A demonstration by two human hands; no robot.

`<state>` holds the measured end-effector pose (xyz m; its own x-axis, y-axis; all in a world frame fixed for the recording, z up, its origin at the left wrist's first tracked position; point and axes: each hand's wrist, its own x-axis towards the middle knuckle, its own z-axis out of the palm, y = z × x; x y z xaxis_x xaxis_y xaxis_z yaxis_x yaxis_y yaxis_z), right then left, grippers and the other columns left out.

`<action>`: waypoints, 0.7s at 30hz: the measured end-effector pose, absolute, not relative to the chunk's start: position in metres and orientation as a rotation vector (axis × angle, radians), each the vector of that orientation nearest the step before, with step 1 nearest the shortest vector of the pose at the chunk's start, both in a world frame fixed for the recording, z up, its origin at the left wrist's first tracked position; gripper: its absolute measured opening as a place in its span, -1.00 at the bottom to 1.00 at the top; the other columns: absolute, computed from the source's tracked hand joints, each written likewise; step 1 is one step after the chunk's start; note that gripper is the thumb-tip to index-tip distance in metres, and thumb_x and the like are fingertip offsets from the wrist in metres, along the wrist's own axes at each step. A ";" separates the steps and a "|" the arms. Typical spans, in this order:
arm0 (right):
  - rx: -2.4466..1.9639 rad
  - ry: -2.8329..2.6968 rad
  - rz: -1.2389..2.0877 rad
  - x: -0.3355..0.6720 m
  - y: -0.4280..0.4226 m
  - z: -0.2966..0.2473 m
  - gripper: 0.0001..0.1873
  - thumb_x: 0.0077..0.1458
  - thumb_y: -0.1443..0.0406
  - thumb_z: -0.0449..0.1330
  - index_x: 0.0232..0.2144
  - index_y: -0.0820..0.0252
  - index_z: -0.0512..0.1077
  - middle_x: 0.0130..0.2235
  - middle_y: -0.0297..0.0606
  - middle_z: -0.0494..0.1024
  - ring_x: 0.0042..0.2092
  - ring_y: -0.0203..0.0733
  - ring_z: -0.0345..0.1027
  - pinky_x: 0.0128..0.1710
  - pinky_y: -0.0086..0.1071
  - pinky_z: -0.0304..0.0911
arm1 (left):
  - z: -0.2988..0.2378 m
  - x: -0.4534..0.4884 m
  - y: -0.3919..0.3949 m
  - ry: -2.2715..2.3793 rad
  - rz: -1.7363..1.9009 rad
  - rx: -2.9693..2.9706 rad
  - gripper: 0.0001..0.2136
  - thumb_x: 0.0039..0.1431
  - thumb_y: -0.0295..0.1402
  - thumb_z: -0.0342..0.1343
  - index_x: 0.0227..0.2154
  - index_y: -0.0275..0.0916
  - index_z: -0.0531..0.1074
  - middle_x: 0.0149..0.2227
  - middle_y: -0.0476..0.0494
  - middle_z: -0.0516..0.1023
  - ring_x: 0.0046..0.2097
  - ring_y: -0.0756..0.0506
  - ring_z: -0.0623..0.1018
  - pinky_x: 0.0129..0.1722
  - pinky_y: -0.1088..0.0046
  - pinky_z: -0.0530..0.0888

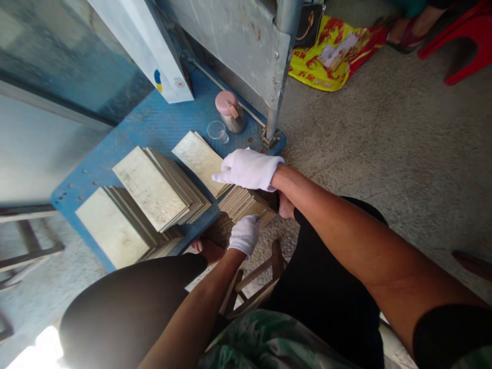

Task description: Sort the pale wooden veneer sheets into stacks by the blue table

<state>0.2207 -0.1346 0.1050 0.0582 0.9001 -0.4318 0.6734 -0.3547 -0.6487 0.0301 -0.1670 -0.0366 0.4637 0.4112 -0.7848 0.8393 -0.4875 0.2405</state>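
Note:
My left hand (245, 234), in a white glove, has its fingers curled at the near edge of a low stack of thin tan plates (243, 204); its fingertips are partly hidden. My right hand (251, 168), gloved in white too, is stretched out above that stack, one finger pointing left at the edge of a small pile of pale rectangular plates (200, 160). I see nothing held in it, though its underside is hidden. Left of it on the blue platform, a tall leaning stack of plates (154, 187) stands beside another leaning stack (113, 228).
The blue platform (132, 120) carries a pink-lidded steel flask (231, 114), a clear plastic cup (218, 132) and a white paper bag (154, 56). A metal post (274, 120) rises at its corner. A yellow sack (326, 56), a person's foot (407, 36) and a red stool (461, 43) are beyond.

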 end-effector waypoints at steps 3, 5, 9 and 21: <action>-2.090 -1.616 1.182 0.221 -0.134 0.106 -0.52 0.30 0.04 0.07 -0.23 0.32 0.60 -0.29 -0.07 0.61 -0.21 -0.14 0.46 -0.23 -0.35 0.20 | -0.028 0.029 -0.164 1.053 -0.859 2.146 -0.58 0.33 -0.21 -0.02 0.19 -0.17 0.41 0.09 -0.30 0.56 0.08 -0.23 0.56 0.06 0.33 0.42; -2.104 -1.639 1.170 0.222 -0.133 0.107 -0.52 0.31 0.03 0.06 -0.24 0.31 0.59 -0.28 -0.09 0.61 -0.22 -0.13 0.46 -0.24 -0.35 0.20 | -0.021 0.025 -0.163 1.063 -0.830 2.200 -0.55 0.33 -0.22 -0.01 0.24 -0.19 0.36 0.11 -0.33 0.54 0.08 -0.23 0.56 0.09 0.32 0.41; -2.125 -1.640 1.135 0.226 -0.132 0.105 -0.53 0.31 0.03 0.06 -0.27 0.27 0.59 -0.28 -0.11 0.62 -0.23 -0.14 0.45 -0.27 -0.35 0.18 | -0.009 0.017 -0.154 1.126 -0.728 2.172 -0.58 0.32 -0.17 0.03 0.19 -0.13 0.42 0.08 -0.26 0.57 0.05 -0.20 0.59 0.07 0.35 0.43; -2.250 -1.518 1.037 0.237 -0.127 0.095 -0.57 0.37 0.16 -0.01 -0.24 0.30 0.57 -0.23 -0.07 0.62 -0.19 -0.18 0.45 -0.22 -0.38 0.19 | -0.016 0.033 -0.070 1.472 -0.279 2.023 -0.56 0.29 -0.26 0.05 0.15 -0.36 0.42 0.07 -0.28 0.58 0.11 -0.14 0.55 0.11 0.47 0.40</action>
<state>0.2365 -0.1266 0.0952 0.2103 0.8812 -0.4234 0.7147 -0.4340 -0.5485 0.0327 -0.0699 -0.0163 0.3586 0.7864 -0.5030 0.9158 -0.1920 0.3527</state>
